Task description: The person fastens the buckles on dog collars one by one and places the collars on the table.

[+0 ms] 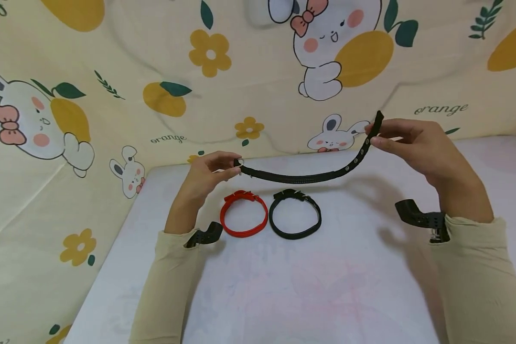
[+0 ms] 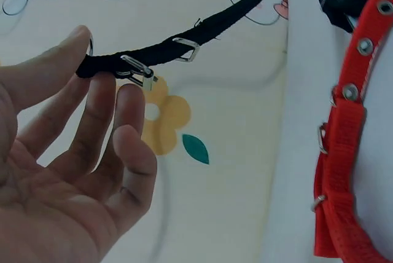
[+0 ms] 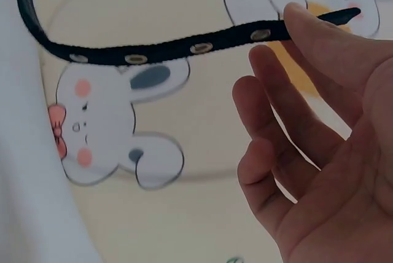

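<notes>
A black collar (image 1: 298,179), unfastened, sags in a shallow curve above the table between both hands. My left hand (image 1: 206,174) pinches its buckle end between thumb and fingers; a metal buckle (image 2: 140,71) and a metal loop (image 2: 187,49) show in the left wrist view. My right hand (image 1: 421,148) pinches the strap near its pointed tip, higher than the left. Metal-ringed holes (image 3: 201,48) run along the strap beside the right thumb. Below it, a red collar (image 1: 244,234) and a second black collar (image 1: 295,236) lie side by side, each fastened into a ring.
The white table (image 1: 309,291) lies under both arms. Behind it hangs a cream cloth (image 1: 124,62) printed with rabbits, flowers and oranges, also covering the left side. Black wrist mounts (image 1: 419,217) stick out from both sleeves.
</notes>
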The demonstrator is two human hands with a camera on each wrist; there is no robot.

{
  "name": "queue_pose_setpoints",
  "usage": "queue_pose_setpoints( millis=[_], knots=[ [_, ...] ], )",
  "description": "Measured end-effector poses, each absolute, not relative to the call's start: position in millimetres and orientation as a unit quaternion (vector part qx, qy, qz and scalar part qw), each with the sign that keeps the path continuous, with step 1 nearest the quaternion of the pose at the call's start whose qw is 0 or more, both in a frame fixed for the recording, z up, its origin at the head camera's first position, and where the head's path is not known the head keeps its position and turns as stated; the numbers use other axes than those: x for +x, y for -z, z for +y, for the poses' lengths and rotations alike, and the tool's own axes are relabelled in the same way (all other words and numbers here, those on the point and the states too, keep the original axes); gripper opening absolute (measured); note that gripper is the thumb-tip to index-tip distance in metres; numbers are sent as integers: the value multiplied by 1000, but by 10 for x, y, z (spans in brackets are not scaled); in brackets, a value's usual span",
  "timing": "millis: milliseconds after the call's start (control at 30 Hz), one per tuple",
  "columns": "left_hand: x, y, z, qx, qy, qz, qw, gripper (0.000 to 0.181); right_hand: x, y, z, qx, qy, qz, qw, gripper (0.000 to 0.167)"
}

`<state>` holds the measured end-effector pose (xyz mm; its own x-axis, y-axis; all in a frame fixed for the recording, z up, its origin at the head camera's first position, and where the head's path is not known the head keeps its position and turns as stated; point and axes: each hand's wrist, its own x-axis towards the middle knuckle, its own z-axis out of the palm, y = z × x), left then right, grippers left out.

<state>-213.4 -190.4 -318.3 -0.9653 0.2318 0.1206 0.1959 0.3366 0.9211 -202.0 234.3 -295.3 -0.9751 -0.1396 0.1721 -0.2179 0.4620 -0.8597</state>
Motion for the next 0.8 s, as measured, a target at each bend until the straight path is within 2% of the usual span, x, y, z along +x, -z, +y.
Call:
queue_pose_setpoints(
  millis=[400, 667, 800],
  knots=[
    [-2004, 3053, -1792, 161, -586, 794, -21, 28, -1897, 2831, 1793, 178, -380, -907, 27, 31],
    [-1941, 3012, -1624, 171, -619, 767, 5, 27, -1842, 2835, 1581, 236, -377, -895, 36, 34],
    [-1880, 3002, -1527, 174, -667, 724, -8, 21, -1814, 2814, 1522, 256, -381, -887, 47, 32]
  ],
)
